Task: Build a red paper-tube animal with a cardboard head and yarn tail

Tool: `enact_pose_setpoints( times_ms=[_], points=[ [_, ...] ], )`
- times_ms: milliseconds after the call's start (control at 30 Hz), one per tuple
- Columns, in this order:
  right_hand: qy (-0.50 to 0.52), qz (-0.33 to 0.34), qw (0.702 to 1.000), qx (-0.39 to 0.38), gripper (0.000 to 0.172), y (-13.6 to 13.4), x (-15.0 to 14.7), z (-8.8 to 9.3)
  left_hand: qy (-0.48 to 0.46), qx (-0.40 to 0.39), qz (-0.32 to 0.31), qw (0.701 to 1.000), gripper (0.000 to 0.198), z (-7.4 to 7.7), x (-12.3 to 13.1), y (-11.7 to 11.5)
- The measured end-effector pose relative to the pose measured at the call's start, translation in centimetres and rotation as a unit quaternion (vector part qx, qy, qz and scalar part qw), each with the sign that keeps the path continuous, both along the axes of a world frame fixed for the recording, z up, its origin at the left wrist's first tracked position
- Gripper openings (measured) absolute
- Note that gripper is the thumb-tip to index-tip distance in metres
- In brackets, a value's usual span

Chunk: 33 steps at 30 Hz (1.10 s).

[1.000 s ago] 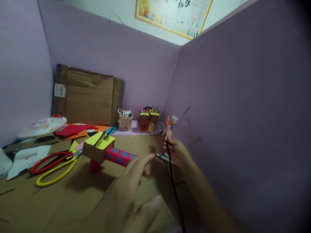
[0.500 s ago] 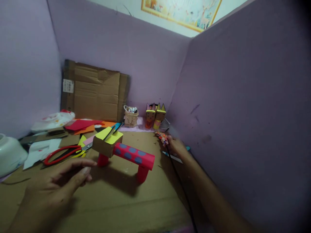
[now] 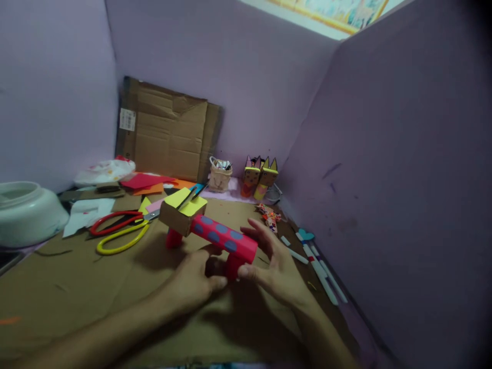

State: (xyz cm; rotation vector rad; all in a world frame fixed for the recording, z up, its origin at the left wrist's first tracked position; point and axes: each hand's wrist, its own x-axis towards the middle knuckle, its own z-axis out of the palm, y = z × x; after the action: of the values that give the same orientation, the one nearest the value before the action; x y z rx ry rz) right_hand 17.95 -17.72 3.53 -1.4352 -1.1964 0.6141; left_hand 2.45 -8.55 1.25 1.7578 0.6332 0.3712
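A cardboard animal figure stands in the middle, with a spotted red paper tube (image 3: 219, 234) as its body. Its boxy cardboard head (image 3: 176, 218) has a yellow top and upright dark-edged pieces. Short red tubes serve as legs. My left hand (image 3: 196, 279) reaches under the body, thumb and forefinger apart, to the left of the rear leg (image 3: 232, 266). On the other side, my right hand (image 3: 279, 269) curves around the rear end with its fingers spread. Its thumb tip is at the rear leg; whether it touches, I cannot tell.
Red-and-yellow-handled scissors (image 3: 123, 238) lie left of the figure, near paper scraps (image 3: 146, 180) and a white pot (image 3: 33, 215). Two eared figures (image 3: 259, 177) and a small bag (image 3: 220, 177) stand behind. Along the right wall are white markers (image 3: 319, 269) and a multicoloured piece (image 3: 270, 216).
My right hand has come back from the multicoloured piece to the figure's rear end. My left hand has moved right, under the body. A long dark strand by the right arm no longer shows.
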Motion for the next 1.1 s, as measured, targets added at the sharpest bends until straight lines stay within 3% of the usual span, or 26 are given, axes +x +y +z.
enact_pose_setpoints(
  times_ms=[133,233,333,733,1100],
  points=[
    [0.008,-0.017,1.0,0.017,0.08,0.6,-0.3,-1.3,-0.02,-0.001,0.001,1.0,0.032,-1.4,1.7,0.6],
    [-0.012,-0.038,0.999,0.034,0.071,0.5,-0.3,-1.9,-0.055,-0.044,-0.011,0.997,0.032,-2.2,2.4,0.6],
    [-0.032,-0.062,0.997,0.033,0.063,0.4,-0.3,-2.3,-0.091,-0.08,-0.021,0.992,0.037,-2.4,2.7,0.4],
    [-0.01,-0.13,0.99,0.06,0.037,0.8,-0.8,-1.6,-0.128,-0.082,-0.001,0.988,0.029,-3.0,3.0,0.2],
    [-0.022,-0.136,0.989,0.058,0.035,1.0,-0.6,-1.9,-0.102,-0.021,0.007,0.995,0.031,-3.5,2.9,0.4]
  ],
)
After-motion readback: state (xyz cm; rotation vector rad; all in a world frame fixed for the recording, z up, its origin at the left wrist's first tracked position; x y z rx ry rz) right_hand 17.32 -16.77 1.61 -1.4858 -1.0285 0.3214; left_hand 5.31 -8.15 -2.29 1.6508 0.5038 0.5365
